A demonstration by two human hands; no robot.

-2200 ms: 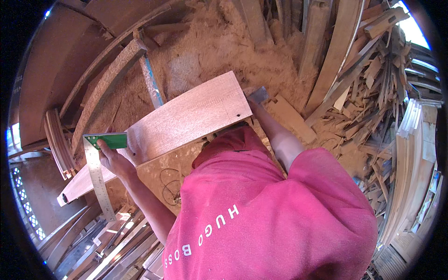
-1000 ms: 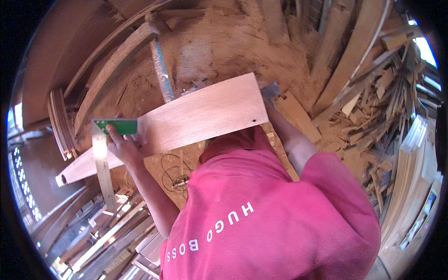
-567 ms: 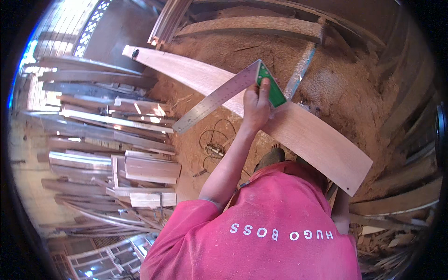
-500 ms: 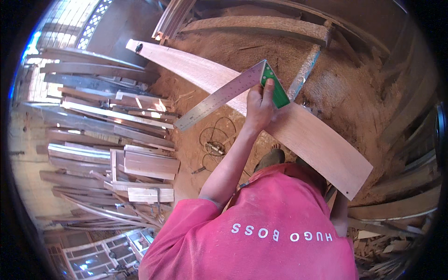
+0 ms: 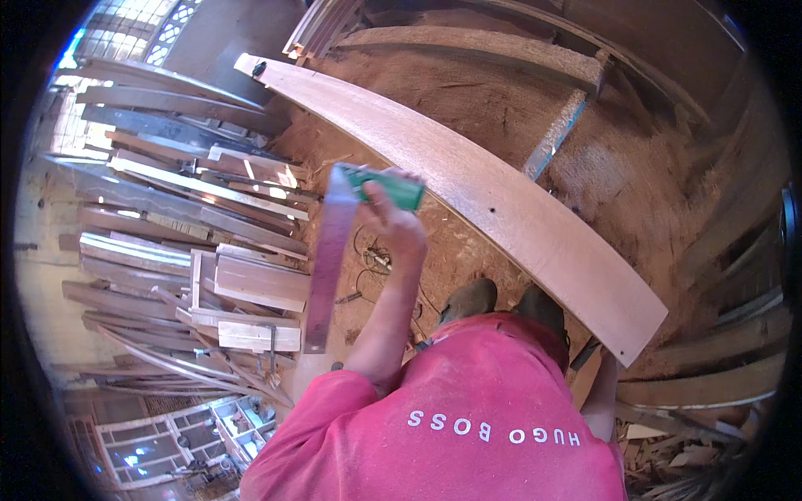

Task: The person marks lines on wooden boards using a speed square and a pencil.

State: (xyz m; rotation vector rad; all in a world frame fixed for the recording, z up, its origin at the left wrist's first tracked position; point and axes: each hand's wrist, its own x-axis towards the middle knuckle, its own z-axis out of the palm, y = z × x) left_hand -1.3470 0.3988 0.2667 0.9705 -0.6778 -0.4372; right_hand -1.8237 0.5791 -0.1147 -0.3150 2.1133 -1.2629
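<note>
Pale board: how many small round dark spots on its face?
2: one spot right of the pale board's middle, nearer its lower edge; another spot by the wide end's lower corner. The larger dark patch at the narrow end isn't counted. The underside is hidden.

Floor's [image 5: 455,260] brown w/ sawdust [image 5: 622,188], heaped toward the far side. Thin dark cable [image 5: 375,260] lies in loops approx. mid-floor; planks [image 5: 261,284] piled at L, wood scraps [image 5: 693,456] nr R.
</note>
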